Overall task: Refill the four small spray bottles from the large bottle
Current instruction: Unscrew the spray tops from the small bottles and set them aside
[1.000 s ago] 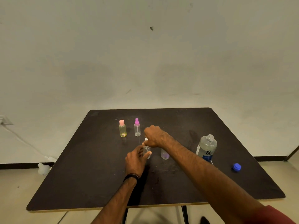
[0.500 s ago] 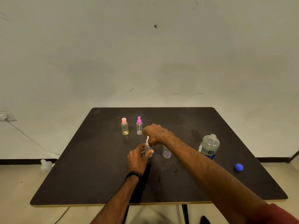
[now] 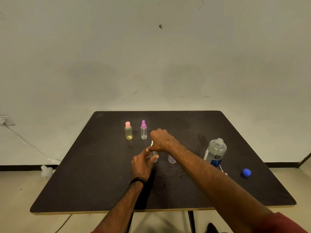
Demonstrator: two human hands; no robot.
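A dark bench (image 3: 94,182) carries everything. Near its right edge stands the large bottle (image 3: 216,152), clear, uncapped, its dark label reading "re-nu"; its blue cap (image 3: 246,172) lies closer to that edge. Toward the far edge stand a yellow bottle (image 3: 128,131) with a pink cap and a clear bottle (image 3: 143,130) with a magenta sprayer. At the centre, the left hand (image 3: 142,164) grips a clear small bottle (image 3: 154,157) by its body, fingers curled round it, while the right hand (image 3: 161,140) pinches its white sprayer top (image 3: 152,143) from above. A purple-tinted bottle (image 3: 171,159) stands just beside, part hidden by the right forearm.
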